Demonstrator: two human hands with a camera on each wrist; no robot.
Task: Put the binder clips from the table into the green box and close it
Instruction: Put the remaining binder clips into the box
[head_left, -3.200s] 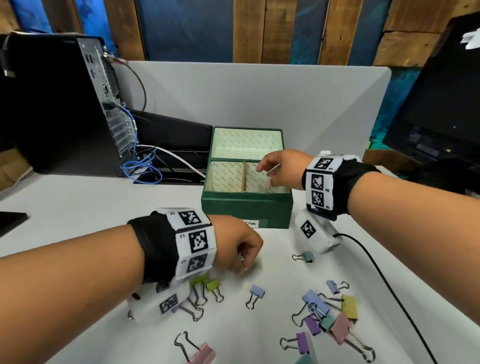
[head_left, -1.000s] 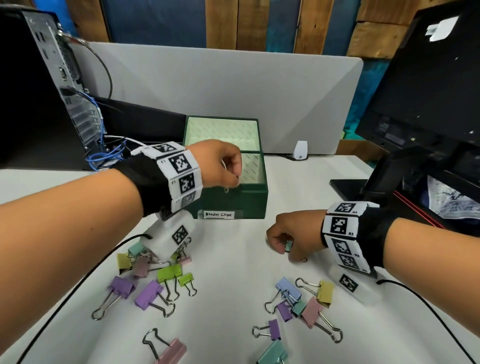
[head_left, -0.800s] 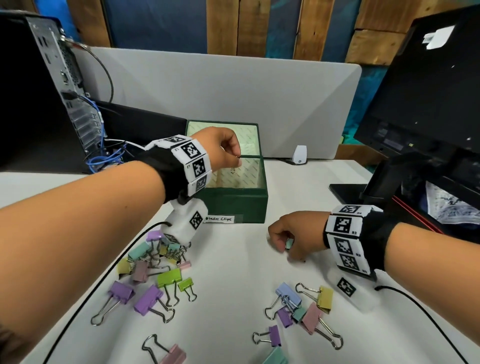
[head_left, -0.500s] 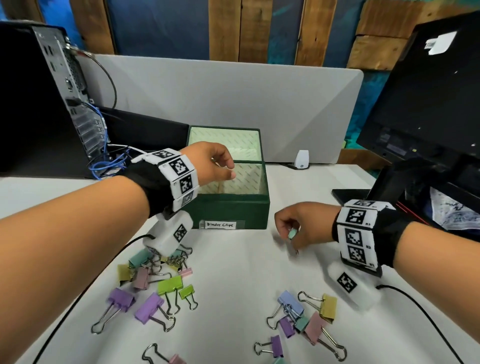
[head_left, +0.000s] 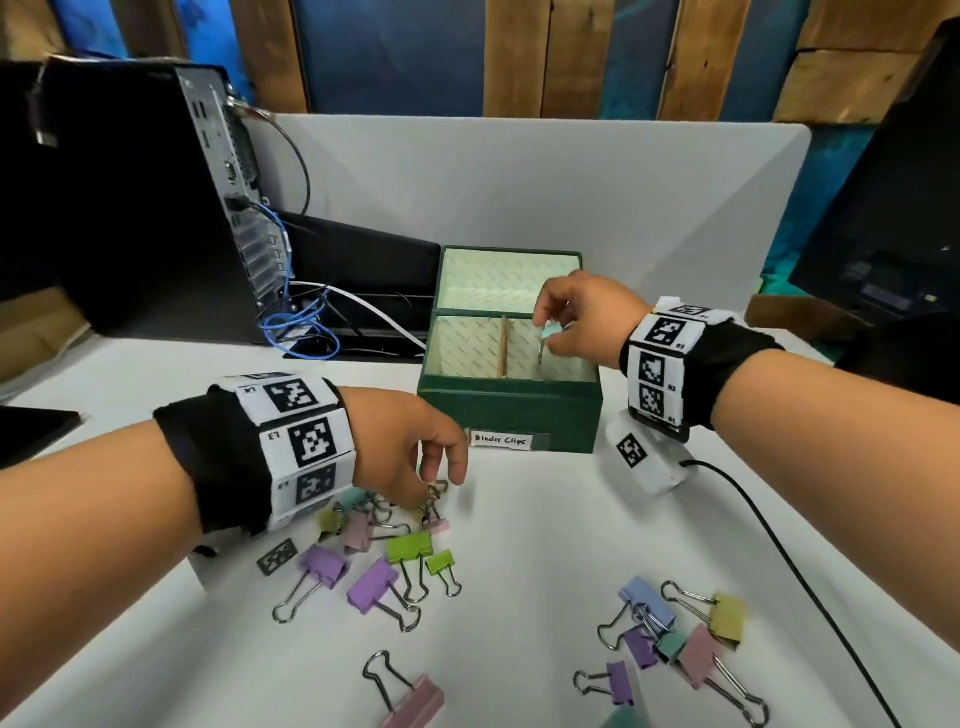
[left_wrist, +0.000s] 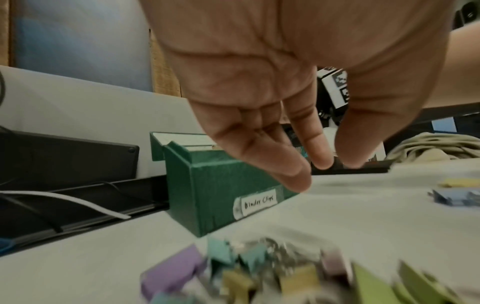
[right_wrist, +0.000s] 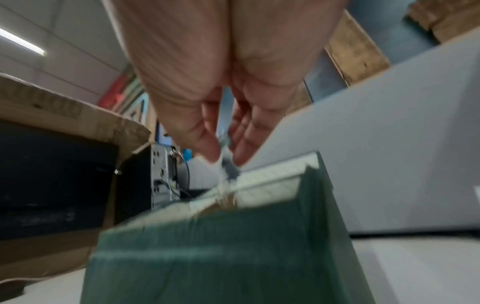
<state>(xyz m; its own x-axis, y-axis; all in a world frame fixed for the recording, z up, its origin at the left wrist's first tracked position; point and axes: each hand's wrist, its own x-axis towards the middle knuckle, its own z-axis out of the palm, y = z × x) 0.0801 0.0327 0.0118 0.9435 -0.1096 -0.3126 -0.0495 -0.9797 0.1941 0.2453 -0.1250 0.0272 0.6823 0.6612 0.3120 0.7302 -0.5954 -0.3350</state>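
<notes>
Nearest you on the white table (head_left: 519, 571), a pink binder clip (head_left: 413, 699) lies by itself at the front edge. Just beyond it to your right sits a tangled cluster of clips (head_left: 675, 639) in blue, purple, yellow, pink and teal, with a black cable (head_left: 789, 561) running past on the right. To your left lies a second group (head_left: 384, 551): two purple clips, two green ones, and further back pink, yellow and teal ones piled together.

Your left hand (head_left: 410, 447) hovers over the far end of that left pile, fingers relaxed and pointing down with thumb and forefinger apart; it holds nothing, as the left wrist view confirms with its bare fingertips (left_wrist: 298, 181) above the blurred clips.

Beyond that stands the green box (head_left: 509, 410), lid tipped back open, a handwritten "Binder Clips" label (head_left: 501, 440) on its front wall and a divider splitting the inside into two compartments. Your right hand (head_left: 582, 322) is over the right compartment, thumb and fingers pinching a small teal clip (head_left: 549, 332) whose wire handle hangs down into the box.

Behind the box stand a grey partition (head_left: 571, 197), a computer tower (head_left: 156, 197) with blue cables at far left, and a dark monitor (head_left: 893, 208) at far right.
</notes>
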